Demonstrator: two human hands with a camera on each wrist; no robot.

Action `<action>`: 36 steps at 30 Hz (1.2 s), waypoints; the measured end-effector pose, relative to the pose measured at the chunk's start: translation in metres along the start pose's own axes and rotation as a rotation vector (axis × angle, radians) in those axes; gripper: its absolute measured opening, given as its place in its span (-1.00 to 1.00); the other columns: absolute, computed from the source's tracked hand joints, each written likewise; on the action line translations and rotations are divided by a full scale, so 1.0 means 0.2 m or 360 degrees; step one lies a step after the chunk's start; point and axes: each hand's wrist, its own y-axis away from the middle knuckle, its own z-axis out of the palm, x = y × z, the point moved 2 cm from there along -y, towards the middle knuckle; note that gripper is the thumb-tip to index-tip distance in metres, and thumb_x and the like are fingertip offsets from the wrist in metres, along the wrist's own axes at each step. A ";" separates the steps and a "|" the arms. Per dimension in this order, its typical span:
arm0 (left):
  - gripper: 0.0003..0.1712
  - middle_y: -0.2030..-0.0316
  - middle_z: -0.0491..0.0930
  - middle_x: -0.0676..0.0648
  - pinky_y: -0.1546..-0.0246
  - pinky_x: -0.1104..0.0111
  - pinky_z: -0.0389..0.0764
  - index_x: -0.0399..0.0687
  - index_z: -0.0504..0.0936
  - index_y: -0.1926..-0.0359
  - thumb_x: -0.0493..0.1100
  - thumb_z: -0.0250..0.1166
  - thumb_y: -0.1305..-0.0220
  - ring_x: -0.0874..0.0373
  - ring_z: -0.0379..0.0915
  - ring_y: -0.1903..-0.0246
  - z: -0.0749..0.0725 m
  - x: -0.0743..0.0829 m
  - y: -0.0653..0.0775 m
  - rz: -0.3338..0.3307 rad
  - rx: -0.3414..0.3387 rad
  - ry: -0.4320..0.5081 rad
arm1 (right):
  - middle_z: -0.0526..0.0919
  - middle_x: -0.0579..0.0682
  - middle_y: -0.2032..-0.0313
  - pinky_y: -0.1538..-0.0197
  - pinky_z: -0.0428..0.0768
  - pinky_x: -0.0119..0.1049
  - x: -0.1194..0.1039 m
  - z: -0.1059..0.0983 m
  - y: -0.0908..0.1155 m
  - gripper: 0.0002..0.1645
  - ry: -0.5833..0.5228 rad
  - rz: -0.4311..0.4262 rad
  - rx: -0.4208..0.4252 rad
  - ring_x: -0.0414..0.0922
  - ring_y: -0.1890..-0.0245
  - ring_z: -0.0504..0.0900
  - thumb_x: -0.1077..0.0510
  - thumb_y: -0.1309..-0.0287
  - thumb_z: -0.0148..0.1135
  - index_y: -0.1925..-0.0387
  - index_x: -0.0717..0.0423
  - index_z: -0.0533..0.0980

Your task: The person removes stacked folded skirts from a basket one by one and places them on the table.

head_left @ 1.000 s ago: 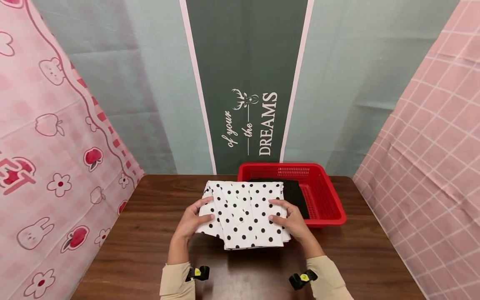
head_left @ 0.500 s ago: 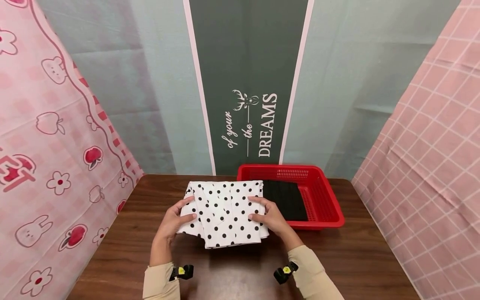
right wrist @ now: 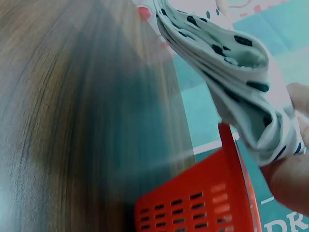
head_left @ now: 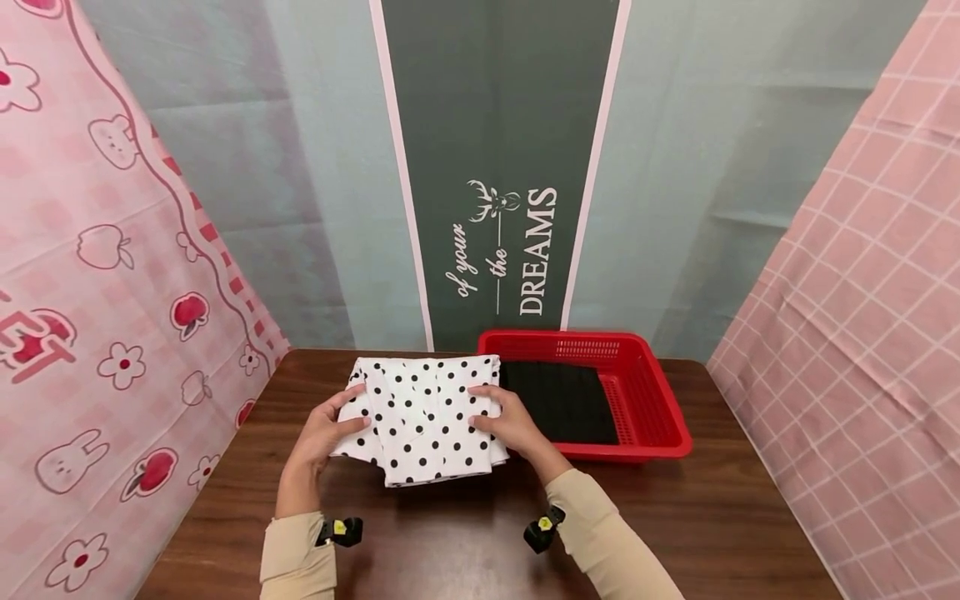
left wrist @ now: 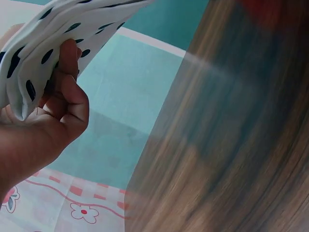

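The dotted cloth, folded in layers, is above the table, just left of the basket. The left hand grips its left edge, the right hand its right. Black fabric lies in the basket.

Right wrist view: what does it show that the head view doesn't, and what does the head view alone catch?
Only the right wrist view: the stacked folds of the polka-dot cloth, seen close along one edge.

Only the head view: the black cloth in the red basket, the pink grid backdrop, the beige sleeves.

Both: the polka-dot cloth, the right hand holding it, the red basket, the wooden table.
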 end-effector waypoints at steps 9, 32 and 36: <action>-0.31 -0.35 0.09 -0.19 -0.21 0.15 0.11 -0.23 0.35 -0.28 -0.31 0.34 -0.10 0.03 -0.20 -0.34 -0.09 -0.01 -0.05 -0.0033 0.0063 -0.0140 | 0.52 0.15 0.01 0.02 0.44 -0.13 -0.04 0.09 -0.06 -0.49 0.0254 -0.0004 -0.0026 0.02 0.03 0.43 0.33 0.05 0.34 -0.03 0.27 0.49; -0.36 -0.33 0.10 -0.27 -0.18 0.12 0.12 -0.27 0.34 -0.27 -0.30 0.27 -0.14 -0.02 -0.08 -0.29 -0.17 -0.06 -0.11 -0.0144 0.0212 -0.0294 | 0.53 0.18 -0.02 -0.05 0.40 -0.05 -0.03 0.28 -0.16 -0.37 0.0462 -0.0001 0.0000 0.09 -0.06 0.43 0.29 0.20 0.44 -0.03 0.27 0.49; -0.36 -0.33 0.11 -0.27 -0.08 0.19 0.24 -0.29 0.33 -0.27 -0.33 0.25 -0.15 -0.02 -0.01 -0.24 -0.14 -0.07 -0.14 -0.0128 0.0209 -0.0284 | 0.52 0.20 -0.03 -0.03 0.42 -0.07 -0.01 0.31 -0.17 -0.32 0.0533 0.0013 0.0027 0.10 -0.06 0.43 0.27 0.20 0.43 -0.07 0.29 0.47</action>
